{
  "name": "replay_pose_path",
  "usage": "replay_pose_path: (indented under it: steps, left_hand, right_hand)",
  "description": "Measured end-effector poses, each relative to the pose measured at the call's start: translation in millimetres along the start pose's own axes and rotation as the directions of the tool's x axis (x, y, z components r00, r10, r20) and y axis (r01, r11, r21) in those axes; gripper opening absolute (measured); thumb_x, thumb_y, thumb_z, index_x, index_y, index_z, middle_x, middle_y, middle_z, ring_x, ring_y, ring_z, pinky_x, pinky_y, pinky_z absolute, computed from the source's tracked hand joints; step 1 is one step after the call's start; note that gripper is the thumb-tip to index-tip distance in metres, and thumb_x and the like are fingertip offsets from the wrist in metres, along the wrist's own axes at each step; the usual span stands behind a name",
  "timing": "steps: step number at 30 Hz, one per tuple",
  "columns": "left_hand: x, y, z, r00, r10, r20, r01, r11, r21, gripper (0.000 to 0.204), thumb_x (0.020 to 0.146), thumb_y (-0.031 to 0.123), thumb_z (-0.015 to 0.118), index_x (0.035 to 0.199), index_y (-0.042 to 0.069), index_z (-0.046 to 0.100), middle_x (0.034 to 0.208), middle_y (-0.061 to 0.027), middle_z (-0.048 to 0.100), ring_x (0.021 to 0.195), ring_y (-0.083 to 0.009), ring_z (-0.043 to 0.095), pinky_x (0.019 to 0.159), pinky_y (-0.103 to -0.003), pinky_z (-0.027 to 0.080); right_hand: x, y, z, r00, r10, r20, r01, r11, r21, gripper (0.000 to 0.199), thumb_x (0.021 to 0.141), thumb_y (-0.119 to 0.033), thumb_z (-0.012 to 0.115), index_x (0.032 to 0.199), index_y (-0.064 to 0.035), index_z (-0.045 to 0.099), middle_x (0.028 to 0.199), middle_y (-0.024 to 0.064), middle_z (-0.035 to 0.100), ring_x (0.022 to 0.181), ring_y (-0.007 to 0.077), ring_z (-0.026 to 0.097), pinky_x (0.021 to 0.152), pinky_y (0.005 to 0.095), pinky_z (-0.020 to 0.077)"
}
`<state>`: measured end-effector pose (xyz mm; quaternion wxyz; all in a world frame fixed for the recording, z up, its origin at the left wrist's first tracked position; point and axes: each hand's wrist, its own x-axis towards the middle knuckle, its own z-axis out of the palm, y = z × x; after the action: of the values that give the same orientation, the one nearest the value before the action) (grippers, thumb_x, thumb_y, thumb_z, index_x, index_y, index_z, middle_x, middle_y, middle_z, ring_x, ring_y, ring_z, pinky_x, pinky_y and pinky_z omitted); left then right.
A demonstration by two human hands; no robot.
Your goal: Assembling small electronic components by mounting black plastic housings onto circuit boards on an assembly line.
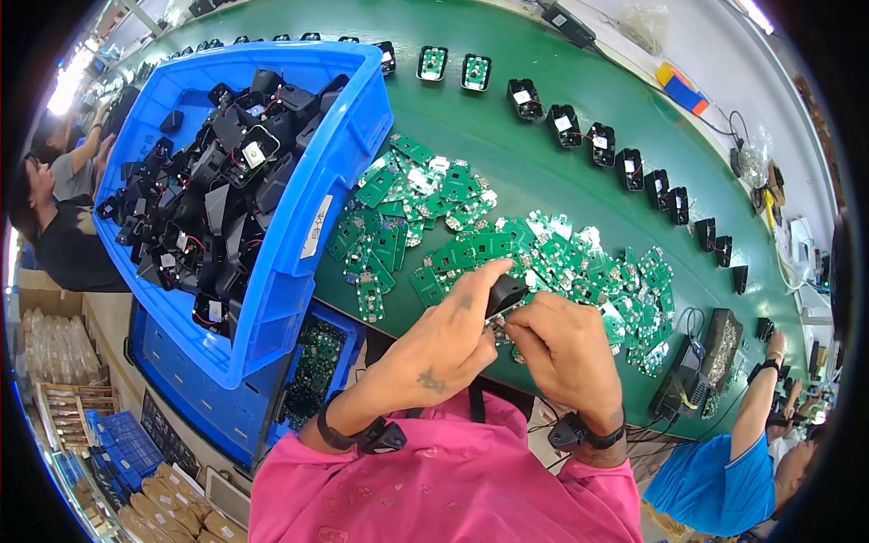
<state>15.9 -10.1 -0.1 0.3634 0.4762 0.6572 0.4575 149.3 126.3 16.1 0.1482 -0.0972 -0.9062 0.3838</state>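
My left hand (444,335) is wrapped around a small black plastic housing (507,291), held up over the near edge of the green table. Under the housing, between my hands, the light edge of what looks like a circuit board (495,319) peeks out. My right hand (572,348) is closed, its thumb and fingers pinched together against that edge; whatever they grip is hidden. Just beyond my hands, loose green circuit boards (489,246) lie in a wide heap, with another pile of boards (367,240) to its left.
A large blue bin (362,118) full of black housings (217,217) stands at the left. Housings (563,125) line the table's far side in a curved row, some with boards inside. A black power unit (683,389) with cables sits at right. A co-worker's arm (759,398) reaches in there.
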Motion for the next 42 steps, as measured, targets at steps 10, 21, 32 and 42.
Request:
replay_pose_path:
  steps: [10, 21, 32, 42]
  left_hand:
    - [-0.3, -13.3, 17.2, 0.975, -0.197, -0.098, 0.120, 0.849, -0.514, 0.062, 0.090, 0.001, 0.047, 0.147, 0.004, 0.020, 0.122, -0.0215, 0.049, 0.104, -0.0275, 0.057, 0.087, -0.040, 0.048]
    - [3.3, -27.9, 13.6, 0.987, -0.122, -0.101, 0.067, 0.902, -0.427, 0.066, 0.087, -0.006, 0.067, 0.144, 0.006, 0.035, 0.128, -0.0120, 0.052, 0.104, -0.0138, 0.059, 0.083, -0.027, 0.055]
    - [-1.5, -35.2, 19.1, 0.985, 0.090, -0.150, -0.136, 0.933, -0.332, 0.054, 0.083, -0.005, 0.065, 0.134, 0.009, 0.056, 0.120, -0.0091, 0.057, 0.097, -0.0158, 0.064, 0.075, -0.030, 0.056]
    - [1.3, -34.1, 27.2, 0.885, 0.262, -0.384, -0.269, 0.962, 0.036, 0.055, 0.080, -0.008, 0.061, 0.132, 0.010, 0.061, 0.130, -0.0175, 0.059, 0.101, -0.0275, 0.068, 0.080, -0.032, 0.056]
  right_hand:
    - [-4.4, 1.5, 31.3, 0.922, 0.135, -0.364, -0.126, 0.991, 0.048, 0.004, 0.089, -0.003, 0.066, 0.086, -0.0010, 0.063, 0.071, 0.0079, 0.061, 0.056, 0.0180, 0.058, 0.051, 0.0320, 0.0438]
    - [-22.6, 1.1, 50.5, 0.852, 0.325, -0.410, -0.223, 0.935, 0.277, 0.014, 0.087, -0.009, 0.074, 0.088, 0.0027, 0.066, 0.068, 0.0087, 0.068, 0.055, 0.0157, 0.065, 0.050, 0.0268, 0.0488]
    - [-28.6, 20.0, 52.4, 0.836, 0.422, -0.351, -0.158, 0.797, 0.583, 0.011, 0.092, -0.003, 0.064, 0.082, 0.0024, 0.063, 0.070, 0.0015, 0.060, 0.053, 0.0071, 0.052, 0.047, 0.0232, 0.0384]
    - [-20.0, -15.1, 38.5, 0.888, 0.172, -0.426, -0.109, 0.980, 0.167, 0.020, 0.087, -0.011, 0.070, 0.073, 0.0009, 0.061, 0.062, 0.0111, 0.060, 0.048, 0.0222, 0.052, 0.047, 0.0337, 0.0388]
